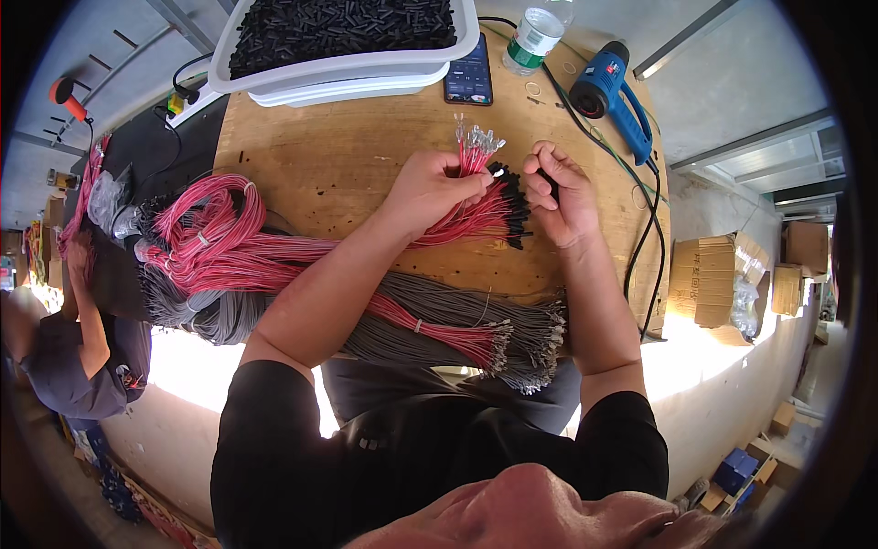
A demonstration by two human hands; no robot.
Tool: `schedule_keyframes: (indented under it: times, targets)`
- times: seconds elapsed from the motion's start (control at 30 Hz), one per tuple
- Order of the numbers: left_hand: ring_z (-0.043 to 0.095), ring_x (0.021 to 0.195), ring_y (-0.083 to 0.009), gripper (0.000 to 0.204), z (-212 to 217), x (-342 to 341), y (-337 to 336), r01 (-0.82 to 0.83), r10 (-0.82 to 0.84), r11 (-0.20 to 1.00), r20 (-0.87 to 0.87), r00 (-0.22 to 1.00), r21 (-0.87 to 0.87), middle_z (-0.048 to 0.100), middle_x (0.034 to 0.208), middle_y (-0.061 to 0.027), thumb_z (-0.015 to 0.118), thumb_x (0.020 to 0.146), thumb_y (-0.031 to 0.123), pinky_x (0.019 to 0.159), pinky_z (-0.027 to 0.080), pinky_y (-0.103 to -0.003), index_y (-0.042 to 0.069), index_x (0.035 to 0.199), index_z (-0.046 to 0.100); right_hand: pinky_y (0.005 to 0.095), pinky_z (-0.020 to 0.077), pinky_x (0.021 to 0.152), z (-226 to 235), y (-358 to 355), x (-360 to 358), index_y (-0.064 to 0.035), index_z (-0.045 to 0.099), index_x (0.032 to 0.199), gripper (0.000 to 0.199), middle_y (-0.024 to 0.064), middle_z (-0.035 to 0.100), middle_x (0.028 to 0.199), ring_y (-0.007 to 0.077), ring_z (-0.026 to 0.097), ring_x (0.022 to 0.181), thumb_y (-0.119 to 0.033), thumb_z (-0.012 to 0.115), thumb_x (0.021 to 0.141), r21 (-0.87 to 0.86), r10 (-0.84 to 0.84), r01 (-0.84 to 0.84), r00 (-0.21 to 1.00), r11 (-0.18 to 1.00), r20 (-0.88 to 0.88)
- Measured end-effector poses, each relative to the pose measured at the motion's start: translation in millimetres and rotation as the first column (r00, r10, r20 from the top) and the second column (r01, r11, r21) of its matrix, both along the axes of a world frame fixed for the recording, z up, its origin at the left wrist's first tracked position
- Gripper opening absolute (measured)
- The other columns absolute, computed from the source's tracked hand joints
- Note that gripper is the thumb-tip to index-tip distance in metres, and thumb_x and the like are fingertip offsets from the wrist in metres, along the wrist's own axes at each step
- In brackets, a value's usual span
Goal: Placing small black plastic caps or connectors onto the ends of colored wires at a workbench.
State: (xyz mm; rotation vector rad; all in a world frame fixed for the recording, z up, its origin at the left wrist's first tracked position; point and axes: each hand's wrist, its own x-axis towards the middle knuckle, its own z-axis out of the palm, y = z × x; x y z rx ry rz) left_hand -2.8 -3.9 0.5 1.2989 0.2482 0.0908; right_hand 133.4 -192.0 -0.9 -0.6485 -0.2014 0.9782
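Observation:
My left hand [428, 190] is closed round a bunch of red wires [471, 165], whose bare silvery terminals point up and away from me. Just to its right, my right hand [569, 197] has its fingers curled round short black tubing [547, 183]; part of it shows between the fingers. Below and between the hands, more red wires with black sleeved ends [514, 215] fan out on the table. Nearer to me lie grey wires [430, 306] and another red wire bundle [439, 337] with metal terminals.
A white tub [347, 75] heaped with black tube pieces stands at the back, beside a phone [469, 73] and a plastic bottle [538, 41]. A blue heat gun [605, 87] lies back right, its cable along the table edge. Coiled red wires [206, 220] lie left; another person [82, 357] works there.

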Motion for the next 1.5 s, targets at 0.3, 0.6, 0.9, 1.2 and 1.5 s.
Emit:
schedule_keyframes:
  times: [0.3, 0.6, 0.9, 1.2, 1.5]
  targets:
    - [0.06, 0.069, -0.009, 0.016, 1, 0, 1, 0.002, -0.002, 0.996, -0.004, 1.0, -0.088, 0.067, 0.078, -0.0049, 0.071, 0.091, 0.009, 0.065, 0.048, -0.024, -0.006, 0.098, 0.07, 0.0178, 0.0304, 0.05, 11, 9, -17, 0.003, 0.068, 0.117, 0.025, 0.0058, 0.067, 0.087, 0.0046, 0.044, 0.06, -0.002, 0.063, 0.093, -0.315, -0.02, 0.124, 0.949, 0.941, 0.314]
    - [0.059, 0.068, -0.009, 0.017, -2, 0, 1, -0.012, 0.011, 0.997, -0.004, 1.0, -0.071, 0.067, 0.076, -0.0047, 0.072, 0.09, 0.01, 0.062, 0.047, -0.024, -0.006, 0.095, 0.07, 0.0175, 0.0306, 0.052, 11, 9, -22, -0.0006, 0.071, 0.103, 0.016, 0.0047, 0.072, 0.09, 0.0015, 0.046, 0.06, 0.002, 0.071, 0.088, -0.318, 0.003, 0.137, 0.915, 0.938, 0.404]
    - [0.058, 0.066, -0.0083, 0.017, -7, 1, 3, 0.019, -0.019, 1.0, 0.015, 1.0, -0.001, 0.067, 0.076, -0.0046, 0.071, 0.09, 0.011, 0.062, 0.046, -0.024, -0.006, 0.093, 0.07, 0.0178, 0.0303, 0.052, 10, 9, -25, -0.0002, 0.073, 0.103, 0.015, 0.0012, 0.071, 0.086, 0.0015, 0.044, 0.059, 0.0, 0.072, 0.088, -0.367, 0.018, 0.176, 0.883, 0.913, 0.469]
    - [0.059, 0.071, -0.0104, 0.015, 0, -1, 4, 0.057, -0.057, 0.998, -0.031, 0.998, -0.011, 0.066, 0.078, -0.0052, 0.071, 0.09, 0.008, 0.067, 0.047, -0.025, -0.005, 0.095, 0.069, 0.0181, 0.0338, 0.054, 11, 12, -28, -0.0001, 0.073, 0.105, 0.015, -0.0019, 0.068, 0.082, 0.0015, 0.045, 0.062, -0.001, 0.07, 0.09, -0.352, -0.011, 0.219, 0.862, 0.91, 0.508]
    - [0.058, 0.069, -0.0095, 0.015, 1, -1, 4, 0.065, -0.062, 0.996, -0.05, 0.997, 0.058, 0.065, 0.075, -0.0042, 0.07, 0.091, 0.01, 0.066, 0.046, -0.025, -0.005, 0.091, 0.069, 0.0181, 0.0296, 0.051, 7, 11, -27, 0.0004, 0.073, 0.101, 0.011, -0.0026, 0.065, 0.078, 0.0005, 0.041, 0.058, -0.002, 0.071, 0.091, -0.335, -0.002, 0.217, 0.842, 0.917, 0.539]
